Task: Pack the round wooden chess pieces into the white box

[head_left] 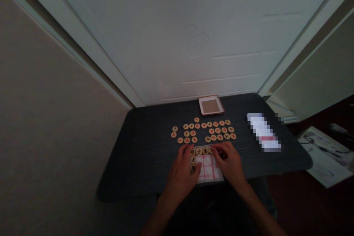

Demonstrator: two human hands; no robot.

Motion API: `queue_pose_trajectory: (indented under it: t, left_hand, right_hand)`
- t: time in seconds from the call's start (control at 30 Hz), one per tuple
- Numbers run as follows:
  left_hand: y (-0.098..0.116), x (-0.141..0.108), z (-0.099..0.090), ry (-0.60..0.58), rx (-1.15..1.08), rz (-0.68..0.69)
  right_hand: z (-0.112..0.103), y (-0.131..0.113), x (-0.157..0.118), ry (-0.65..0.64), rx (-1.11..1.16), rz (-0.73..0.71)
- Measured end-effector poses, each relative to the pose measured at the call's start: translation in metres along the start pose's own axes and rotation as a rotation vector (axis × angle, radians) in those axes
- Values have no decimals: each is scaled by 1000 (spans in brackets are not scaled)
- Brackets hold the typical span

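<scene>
Round game pieces (199,151) lined the far and left edges of a shallow tray (210,181) on the dark table (138,155). The left hand (181,171), thumb and fingers parted, overlapped its left side; the right hand (229,160), apart, touched the end piece (211,150), grip unclear.

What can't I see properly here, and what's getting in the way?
In the head view:
Box, left wall: behind the left hand.
Loose discs: most characters too small and blurry.
Pale thing at right: covered by pixel blocks.
Forearms: cut off by the bottom edge.
</scene>
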State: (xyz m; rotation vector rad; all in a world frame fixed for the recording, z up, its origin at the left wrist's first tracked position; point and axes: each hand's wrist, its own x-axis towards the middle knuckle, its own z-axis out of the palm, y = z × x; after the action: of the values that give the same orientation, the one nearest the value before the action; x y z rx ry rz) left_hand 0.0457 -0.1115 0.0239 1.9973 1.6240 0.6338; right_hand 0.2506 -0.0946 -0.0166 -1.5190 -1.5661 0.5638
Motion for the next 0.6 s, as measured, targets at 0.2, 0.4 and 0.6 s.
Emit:
queue_pose_trajectory:
  t: [0.2, 0.4, 0.6]
  left_hand:
    - [1, 5, 8, 46, 19, -31]
    - [-1, 6, 9, 47, 6, -20]
    - [-3, 6, 6, 83, -3, -10]
  right_hand:
    - [-2, -1, 1, -52, 5, -23]
    - [-2, -2, 1, -71, -1, -20]
    - [-2, -2, 1, -55, 11, -21]
